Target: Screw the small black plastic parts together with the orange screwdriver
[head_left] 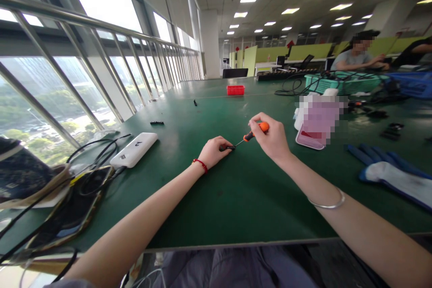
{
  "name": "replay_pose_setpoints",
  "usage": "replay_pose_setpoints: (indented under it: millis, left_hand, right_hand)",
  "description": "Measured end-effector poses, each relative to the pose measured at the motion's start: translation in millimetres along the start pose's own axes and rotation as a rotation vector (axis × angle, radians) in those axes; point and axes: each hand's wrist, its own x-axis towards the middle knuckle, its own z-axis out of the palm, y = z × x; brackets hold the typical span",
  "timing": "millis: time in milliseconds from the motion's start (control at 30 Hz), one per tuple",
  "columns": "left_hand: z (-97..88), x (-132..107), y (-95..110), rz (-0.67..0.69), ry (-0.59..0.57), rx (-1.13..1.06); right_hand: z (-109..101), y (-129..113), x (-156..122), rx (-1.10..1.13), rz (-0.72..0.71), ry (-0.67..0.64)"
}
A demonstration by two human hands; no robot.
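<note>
My right hand [272, 137] is closed around the orange and black handle of a screwdriver [249, 136]. Its thin metal shaft slants down to the left. The tip meets or nearly meets a small black part [229, 147], which my left hand [214, 152] pinches close to the green tabletop [189, 211]. My fingers cover much of that part, so its exact kind is hard to make out. Farther off to the left, a short black piece [157, 123] lies on the table, and beyond it a smaller black piece [195, 103].
A white power bank [134, 150] with cables and a phone [72, 209] lie at the left. A red basket [235, 90] stands ahead. At the right are a pink-cased item [313, 132], a blue-and-white glove [398, 177], and green [347, 84] and blue baskets [413, 84]. Someone sits beyond them.
</note>
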Motion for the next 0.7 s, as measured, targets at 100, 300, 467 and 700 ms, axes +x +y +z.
replay_pose_setpoints:
  millis: [100,300,467,700]
  left_hand:
    - [0.4,0.1,-0.3,-0.005,0.003,0.003]
    - [0.4,0.1,-0.3,0.002,0.002,-0.002]
    - [0.8,0.0,-0.7,0.002,0.006,0.002]
    - [1.2,-0.4,-0.7,0.0,0.002,-0.001]
  right_hand:
    - [-0.7,-1.1,-1.0,-0.002,-0.047,-0.001]
    - [0.1,-3.5,-2.1,-0.063,-0.024,0.008]
    - [1.5,-3.3,-3.7,0.005,-0.087,-0.015]
    - [2.7,-5.1,-5.5,-0.03,-0.069,-0.024]
